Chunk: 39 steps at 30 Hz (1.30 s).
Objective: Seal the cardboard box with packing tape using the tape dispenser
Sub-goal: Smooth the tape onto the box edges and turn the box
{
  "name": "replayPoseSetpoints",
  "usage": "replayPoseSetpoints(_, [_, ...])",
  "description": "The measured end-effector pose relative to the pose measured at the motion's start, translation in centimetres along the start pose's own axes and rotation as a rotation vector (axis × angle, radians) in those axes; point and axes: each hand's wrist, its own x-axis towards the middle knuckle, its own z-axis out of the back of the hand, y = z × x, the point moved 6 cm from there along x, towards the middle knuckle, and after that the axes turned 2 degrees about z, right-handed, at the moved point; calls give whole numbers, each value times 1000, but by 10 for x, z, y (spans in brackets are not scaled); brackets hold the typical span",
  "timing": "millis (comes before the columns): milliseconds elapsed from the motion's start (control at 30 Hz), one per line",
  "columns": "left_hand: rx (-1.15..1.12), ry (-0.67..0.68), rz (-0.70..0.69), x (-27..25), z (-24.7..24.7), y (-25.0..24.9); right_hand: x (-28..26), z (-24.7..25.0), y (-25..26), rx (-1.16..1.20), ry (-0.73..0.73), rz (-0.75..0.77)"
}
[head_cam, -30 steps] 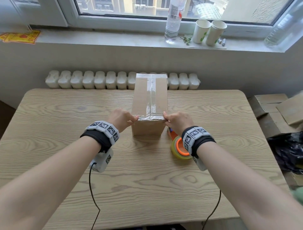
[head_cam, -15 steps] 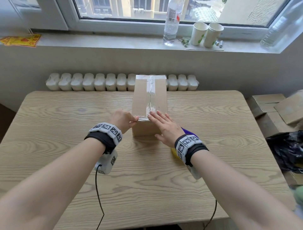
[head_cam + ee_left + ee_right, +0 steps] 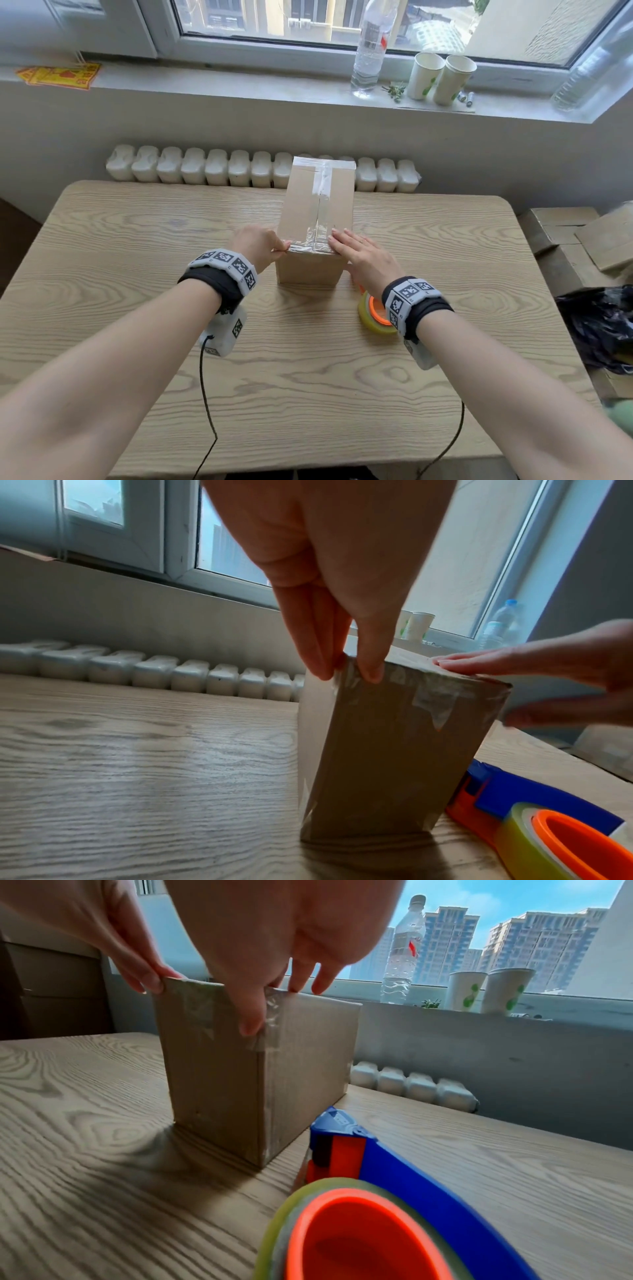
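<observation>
A tall cardboard box [image 3: 308,212] stands upright mid-table, with clear tape [image 3: 322,209] along its top seam and over the near top edge. My left hand [image 3: 282,247] pinches the box's near left top corner; in the left wrist view its fingers [image 3: 315,666] lie on the side and the thumb on the front. My right hand [image 3: 342,241] lies flat on the top at the near right corner. There its thumb [image 3: 251,1015] presses the tape on the front face. The blue and orange tape dispenser [image 3: 371,311] lies on the table right of the box, under my right wrist.
A row of white egg cartons [image 3: 205,168] lines the table's far edge. A water bottle [image 3: 370,51] and two paper cups [image 3: 442,78] stand on the windowsill. Cardboard boxes [image 3: 575,236] and a black bag [image 3: 603,325] sit off the table's right side.
My right hand let go of the near right corner, opened flat on the box top, then slid right toward that corner. The left hand kept its hold.
</observation>
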Motion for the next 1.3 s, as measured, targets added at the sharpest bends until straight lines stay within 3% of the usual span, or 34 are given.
replayPoseSetpoints(100, [-3,-12,-4,-1,-3,0,7,-3,3,104,-158,-78])
replayPoseSetpoints(167, [-8,-25,-7,-1,-5,1,9,-10,2,143,-110,-114])
replayPoseSetpoints(300, [-34,-33,-12,1,-7,7,10,4,4,70,-130,34])
replayPoseSetpoints(500, [-28,-46,-49,3,-12,9,11,9,4,-15,-107,53])
replayPoseSetpoints(667, [-11,-180,20,-3,-2,32,9,2,24,-68,77,101])
replayPoseSetpoints(866, [-21,-254,155,-10,1,68,22,-16,79,11,163,134])
replayPoseSetpoints(1000, [-86,-233,51,-15,-11,64,37,-16,97,58,177,189])
replayPoseSetpoints(1166, [-18,-324,-167,-41,-21,41,60,-22,93,84,206,84])
replayPoseSetpoints(1300, [34,-310,-146,-43,-28,38,64,-27,92,119,224,61])
